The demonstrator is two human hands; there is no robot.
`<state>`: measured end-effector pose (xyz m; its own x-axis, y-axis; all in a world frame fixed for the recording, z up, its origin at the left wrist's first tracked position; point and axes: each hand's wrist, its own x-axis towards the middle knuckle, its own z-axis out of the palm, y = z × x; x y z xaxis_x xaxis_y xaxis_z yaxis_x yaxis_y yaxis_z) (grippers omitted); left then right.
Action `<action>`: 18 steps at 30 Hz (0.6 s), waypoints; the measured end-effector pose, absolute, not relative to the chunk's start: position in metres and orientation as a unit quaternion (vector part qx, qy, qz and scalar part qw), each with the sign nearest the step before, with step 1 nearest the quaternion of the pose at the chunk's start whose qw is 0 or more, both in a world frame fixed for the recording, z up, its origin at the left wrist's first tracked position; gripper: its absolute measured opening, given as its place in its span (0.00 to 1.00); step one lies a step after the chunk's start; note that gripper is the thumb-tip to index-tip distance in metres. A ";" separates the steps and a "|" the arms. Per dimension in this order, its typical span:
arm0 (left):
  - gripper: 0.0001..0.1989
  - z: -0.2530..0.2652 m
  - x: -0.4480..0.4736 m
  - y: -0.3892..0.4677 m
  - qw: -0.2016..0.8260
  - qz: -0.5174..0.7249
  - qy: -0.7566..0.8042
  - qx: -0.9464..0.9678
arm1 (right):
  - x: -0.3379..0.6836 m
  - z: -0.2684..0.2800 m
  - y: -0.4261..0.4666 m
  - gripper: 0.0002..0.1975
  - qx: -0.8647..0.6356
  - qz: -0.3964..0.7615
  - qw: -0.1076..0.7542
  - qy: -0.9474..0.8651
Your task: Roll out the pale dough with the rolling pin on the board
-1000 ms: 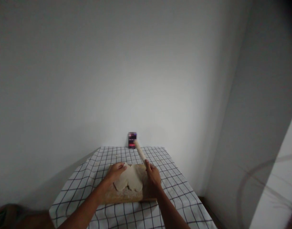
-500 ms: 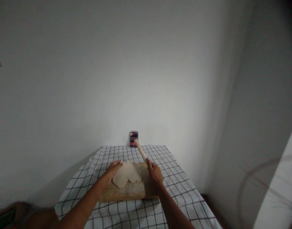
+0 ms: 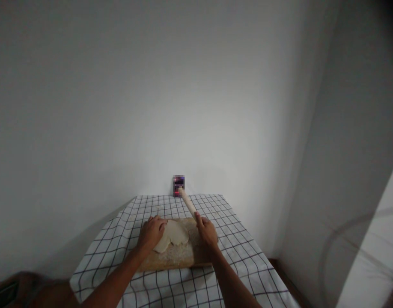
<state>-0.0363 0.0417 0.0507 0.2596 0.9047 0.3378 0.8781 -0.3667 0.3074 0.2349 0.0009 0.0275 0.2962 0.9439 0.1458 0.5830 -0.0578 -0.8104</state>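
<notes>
- The flattened dough [image 3: 176, 233] lies on the wooden board [image 3: 172, 262], toward its far edge and left of its middle; its near edge is uneven, and pale flour dusts the wood in front of it.
- My left hand [image 3: 152, 232] rests over the dough's left edge, fingers bent and close together; I cannot tell whether they pinch it.
- My right hand [image 3: 207, 232], by the board's right edge, has its fingers closed round the rolling pin [image 3: 189, 205]; the pin slants away, leftward toward the table's far edge.
- The board sits between the left and right edges of the table [image 3: 244, 261], on a checked cloth [image 3: 100, 252].
- At the far edge stands a small dark object [image 3: 177, 183], blurred out, before the pale wall [image 3: 196, 107]; the pin's tip overlaps it in my view.
</notes>
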 end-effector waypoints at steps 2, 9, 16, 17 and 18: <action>0.21 0.045 -0.035 0.039 0.037 0.232 0.564 0.792 | 0.234 0.029 0.000 0.38 -0.696 0.221 0.403 -0.551; 0.27 0.044 -0.032 0.034 0.022 0.202 0.565 0.800 | 0.232 0.033 -0.005 0.39 -0.694 0.229 0.409 -0.546; 0.25 0.043 -0.030 0.034 0.019 0.200 0.563 0.802 | 0.234 0.029 -0.003 0.38 -0.692 0.230 0.413 -0.545; 0.25 0.042 -0.030 0.033 0.018 0.205 0.559 0.803 | 0.234 0.029 -0.003 0.38 -0.691 0.229 0.413 -0.548; 0.24 0.042 -0.030 0.032 0.016 0.209 0.556 0.804 | 0.234 0.029 -0.003 0.38 -0.689 0.228 0.414 -0.550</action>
<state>-0.0297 0.0324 0.0424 0.2945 0.9013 0.3178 0.8880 -0.3809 0.2575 0.2338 -0.0029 0.0285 0.2910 0.9464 0.1404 0.5686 -0.0531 -0.8209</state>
